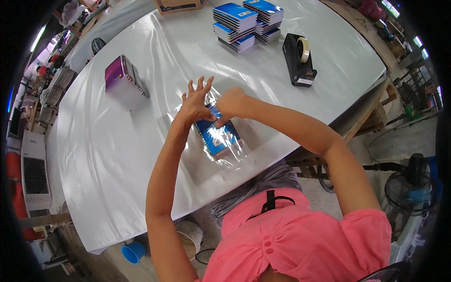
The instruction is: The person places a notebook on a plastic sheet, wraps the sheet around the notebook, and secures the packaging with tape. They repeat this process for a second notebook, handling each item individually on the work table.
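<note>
A blue spiral-bound notebook [217, 143] lies on the white table in a clear plastic wrapper [232, 162], which sticks out past its near end and glints around its edges. My left hand [196, 105] has its fingers spread upward and its thumb down on the wrapped cover. Beside it, my right hand [231, 104] is closed, fingers curled, its thumb pointing down onto the same cover near the left thumb. Whether the right fingers grip some of the plastic is hidden. The notebook's far end is partly covered by both hands.
Stacks of blue spiral notebooks [235, 26] stand at the back, left of a black tape dispenser [299, 61]. A pile of purple-covered notebooks [124, 84] is at the left. A cardboard box [179, 4] sits at the far edge. A blue bucket [133, 252] is below the table.
</note>
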`<state>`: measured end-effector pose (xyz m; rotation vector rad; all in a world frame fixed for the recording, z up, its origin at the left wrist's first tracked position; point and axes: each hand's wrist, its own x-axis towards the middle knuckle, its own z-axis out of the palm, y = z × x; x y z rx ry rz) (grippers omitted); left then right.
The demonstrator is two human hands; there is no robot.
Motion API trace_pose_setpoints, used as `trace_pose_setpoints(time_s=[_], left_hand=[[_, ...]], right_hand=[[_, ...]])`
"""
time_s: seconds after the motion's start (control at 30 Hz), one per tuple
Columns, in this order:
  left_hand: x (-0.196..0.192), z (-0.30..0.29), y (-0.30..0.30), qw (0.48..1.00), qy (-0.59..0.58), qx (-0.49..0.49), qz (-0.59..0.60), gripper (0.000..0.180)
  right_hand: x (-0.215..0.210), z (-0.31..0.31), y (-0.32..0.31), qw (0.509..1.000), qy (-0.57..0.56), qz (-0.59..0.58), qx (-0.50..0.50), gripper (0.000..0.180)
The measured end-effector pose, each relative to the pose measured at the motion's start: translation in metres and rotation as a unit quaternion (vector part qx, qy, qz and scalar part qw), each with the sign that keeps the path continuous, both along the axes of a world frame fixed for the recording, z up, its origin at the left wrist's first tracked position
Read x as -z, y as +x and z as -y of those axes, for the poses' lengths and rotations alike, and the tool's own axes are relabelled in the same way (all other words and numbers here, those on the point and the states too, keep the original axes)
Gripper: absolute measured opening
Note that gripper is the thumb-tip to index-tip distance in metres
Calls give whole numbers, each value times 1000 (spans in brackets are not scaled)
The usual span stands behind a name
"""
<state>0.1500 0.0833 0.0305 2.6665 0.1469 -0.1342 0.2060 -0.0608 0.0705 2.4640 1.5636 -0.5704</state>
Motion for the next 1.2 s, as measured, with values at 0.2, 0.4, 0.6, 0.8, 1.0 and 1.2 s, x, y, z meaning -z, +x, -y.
trace_pose_setpoints(time_s=[0.2,0.4,0.6,0.8,1.0,1.2], left_hand=[[-2,-5,-13,996,23,-64,52,119],[57,-9,-82,958,40,-267,97,68],[59,19,-112,973,-48,-217,52,65],[26,51,-142,728,-642,-191,145,96],[22,68,-150,746,-583,-141,290,107],[40,74,-143,763,-573,-167,248,100]], right_hand=[[14,32,2,990,48,-97,86,70],[72,44,6,906,240,-305,169,76],[75,51,-3,890,330,-281,139,82],[40,87,-52,697,441,-530,198,98],[42,94,-64,694,569,-432,90,106],[81,85,-49,681,575,-447,80,93]])
